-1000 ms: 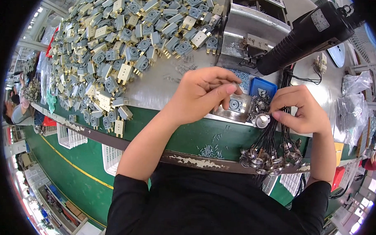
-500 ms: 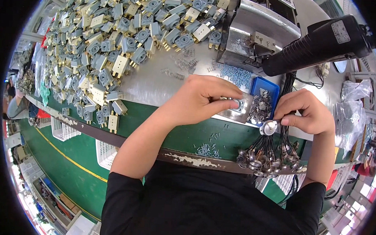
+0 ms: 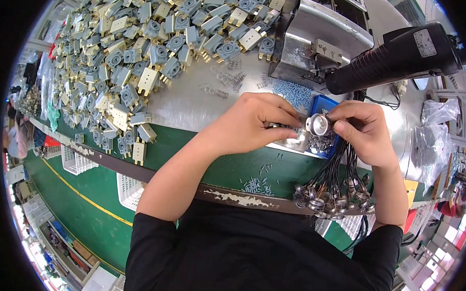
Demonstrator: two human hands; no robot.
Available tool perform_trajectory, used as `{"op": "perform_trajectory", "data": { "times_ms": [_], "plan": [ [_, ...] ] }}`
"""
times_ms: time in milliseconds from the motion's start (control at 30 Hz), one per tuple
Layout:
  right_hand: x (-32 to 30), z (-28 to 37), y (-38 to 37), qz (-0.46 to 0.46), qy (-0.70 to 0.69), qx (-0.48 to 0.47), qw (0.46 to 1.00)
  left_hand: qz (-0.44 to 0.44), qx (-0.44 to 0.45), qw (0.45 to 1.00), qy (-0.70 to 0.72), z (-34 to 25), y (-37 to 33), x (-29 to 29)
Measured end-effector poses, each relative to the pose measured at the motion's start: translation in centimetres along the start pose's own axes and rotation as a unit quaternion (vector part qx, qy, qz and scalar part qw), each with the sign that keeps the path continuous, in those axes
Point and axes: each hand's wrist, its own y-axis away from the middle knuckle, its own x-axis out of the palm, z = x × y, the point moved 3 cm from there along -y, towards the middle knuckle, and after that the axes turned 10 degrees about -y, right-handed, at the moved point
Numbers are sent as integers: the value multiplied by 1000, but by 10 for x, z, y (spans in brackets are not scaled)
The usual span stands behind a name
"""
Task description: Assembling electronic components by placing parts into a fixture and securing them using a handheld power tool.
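My right hand (image 3: 364, 129) pinches a round silver metal part (image 3: 319, 125) with side lugs, held just over the blue tray (image 3: 324, 103) of small metal pieces. My left hand (image 3: 259, 123) is beside it, thumb and fingertips closed round something small on the metal plate (image 3: 294, 143). What lies between those fingers is mostly hidden. Black wires (image 3: 340, 162) run below my right hand to a bunch of similar round metal parts (image 3: 326, 200) hanging at the table's front edge.
Grey and cream plug-like housings (image 3: 128, 65) are heaped at the left. Blue screws (image 3: 292, 93) lie behind the plate, loose screws (image 3: 257, 186) on the green mat, springs (image 3: 230, 78) further back. A black power screwdriver (image 3: 390, 61) slants in from the right beside a metal machine (image 3: 318, 46).
My right hand has moved up and left, bringing the round metal part from the mat's edge to over the blue tray, near my left fingertips. My left hand has hardly moved.
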Motion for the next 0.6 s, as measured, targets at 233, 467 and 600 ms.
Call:
{"op": "perform_trajectory", "data": {
  "times_ms": [233, 467, 600],
  "plan": [
    [3, -2, 1, -21, -23, 6, 999, 3, 5, 1000, -16, -2, 0, -3],
    [6, -5, -6, -37, -11, 17, 999, -71, 5, 997, -28, -17, -2, -5],
    [11, -2, -5, -53, 2, -13, 999, -143, 91, 983, -72, -22, -10, -1]
  ]
}}
